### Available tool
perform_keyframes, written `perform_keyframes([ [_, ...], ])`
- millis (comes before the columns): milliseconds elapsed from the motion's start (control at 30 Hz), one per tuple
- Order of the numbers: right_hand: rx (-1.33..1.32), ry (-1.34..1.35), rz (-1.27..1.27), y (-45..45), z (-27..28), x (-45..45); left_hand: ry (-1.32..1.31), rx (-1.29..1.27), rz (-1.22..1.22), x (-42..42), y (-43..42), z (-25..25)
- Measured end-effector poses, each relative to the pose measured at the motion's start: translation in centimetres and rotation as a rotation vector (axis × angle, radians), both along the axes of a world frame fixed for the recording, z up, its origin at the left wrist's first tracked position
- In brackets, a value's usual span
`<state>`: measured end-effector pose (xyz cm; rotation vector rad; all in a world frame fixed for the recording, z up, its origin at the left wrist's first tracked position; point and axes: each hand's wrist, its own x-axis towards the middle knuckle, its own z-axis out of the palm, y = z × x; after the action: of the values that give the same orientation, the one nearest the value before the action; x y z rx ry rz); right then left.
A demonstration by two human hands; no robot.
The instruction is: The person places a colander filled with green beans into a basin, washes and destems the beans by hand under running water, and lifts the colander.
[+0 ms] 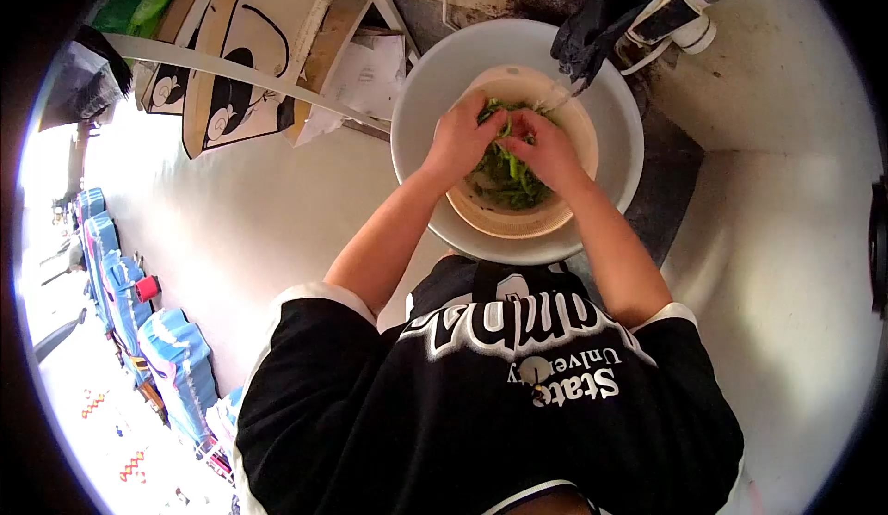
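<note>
With our left hand (467,133) and right hand (544,148), we pinch some greens (518,182) between bent fingers, over the rest in the beige bowl (588,136), which sits inside the big grey basin (622,136). Water (561,100) runs in near our right hand.

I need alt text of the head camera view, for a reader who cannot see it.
Seen from above, a person's left hand and right hand hold leafy greens in a beige bowl, inside a larger grey basin; the person wears a black shirt.
</note>
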<state>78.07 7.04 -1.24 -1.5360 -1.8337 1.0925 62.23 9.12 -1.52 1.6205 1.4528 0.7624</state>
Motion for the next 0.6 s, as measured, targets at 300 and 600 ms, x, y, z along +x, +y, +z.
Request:
perform_keyframes([
  [300,0.092,0.078,-0.042,-0.7,-1.8,0.6,-0.849,-0.562,0.081,1.2,-0.2,-0.1],
  [600,0.312,-0.606,0.386,-2.1,-4.4,4.6,-0.083,-0.479,-0.128,-3.1,-0.4,-2.1],
])
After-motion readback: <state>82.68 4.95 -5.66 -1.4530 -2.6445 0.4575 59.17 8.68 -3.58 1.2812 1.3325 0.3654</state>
